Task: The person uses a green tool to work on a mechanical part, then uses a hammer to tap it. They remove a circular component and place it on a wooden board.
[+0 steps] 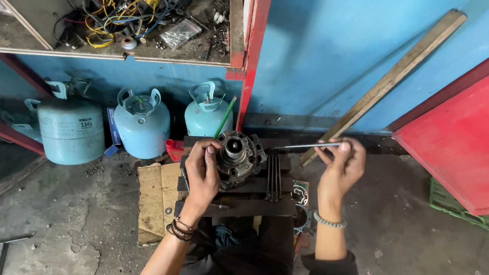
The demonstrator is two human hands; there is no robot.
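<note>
A dark, greasy round metal housing (239, 156) with a shiny central hub stands on a dark wooden stand (252, 206) between my knees. My left hand (202, 171) grips the housing's left side. A green-handled tool (225, 117) sticks up behind that hand. My right hand (343, 164) pinches a long thin metal bolt (307, 146) by its right end, held level and pointing left toward the housing. Several more long bolts (274, 176) lie side by side on the stand to the right of the housing.
Three pale blue gas cylinders (141, 122) stand against the blue wall (325, 53). A shelf (111, 53) above holds tangled wires. A wooden plank (390, 80) leans on the wall, a red panel (464, 141) stands at right. Cardboard (153, 205) lies on the concrete floor.
</note>
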